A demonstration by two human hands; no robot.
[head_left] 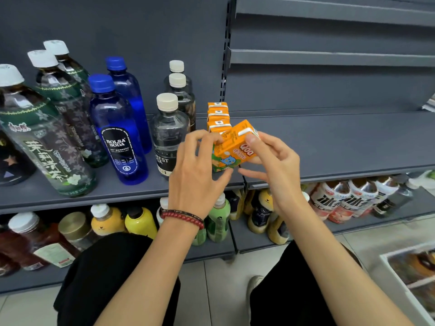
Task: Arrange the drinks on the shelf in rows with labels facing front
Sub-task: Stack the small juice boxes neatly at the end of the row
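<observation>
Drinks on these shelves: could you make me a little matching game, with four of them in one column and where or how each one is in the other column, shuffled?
Things:
1. Bolsa Soda bottle
2. orange juice carton
3. yellow bottle
4. jasmine tea bottle

Descriptions:
A. stands on the lower shelf
B. tilted, held between the left hand and the right hand
C. deep blue, standing upright
D. has a white cap, furthest left of the four

Pairs: 1-C, 2-B, 3-A, 4-D
</observation>
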